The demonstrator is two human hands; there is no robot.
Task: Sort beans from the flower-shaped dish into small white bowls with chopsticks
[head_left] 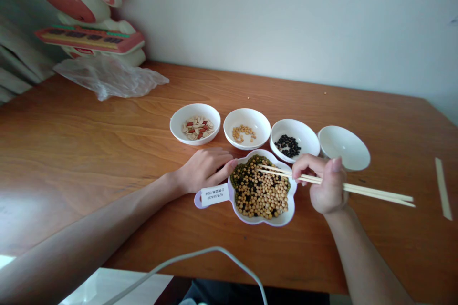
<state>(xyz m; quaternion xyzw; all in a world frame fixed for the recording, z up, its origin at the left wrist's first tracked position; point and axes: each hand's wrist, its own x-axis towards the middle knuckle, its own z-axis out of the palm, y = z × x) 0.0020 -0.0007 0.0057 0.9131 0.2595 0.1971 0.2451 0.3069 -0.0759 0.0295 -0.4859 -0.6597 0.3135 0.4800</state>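
Observation:
My right hand (325,181) pinches a pair of light wooden chopsticks (379,194), whose tips reach into the mixed beans (263,188). Those beans, mostly tan with black ones and small green ones, lie in a flower-shaped dish (294,205) with a purple rim and a labelled handle. On the dish's left edge, my left hand (205,169) grips the rim with its thumb; the other fingers are partly hidden. No bean clearly shows between the chopstick tips.
Behind the dish stand white bowls: one with seeds and red-skinned peanuts (175,126), one with tan beans (265,126), one with black beans (311,140), and an empty one (352,147). A plastic bag (114,78) and toy keyboard (93,38) occupy the back left. A cable (214,249) crosses the front.

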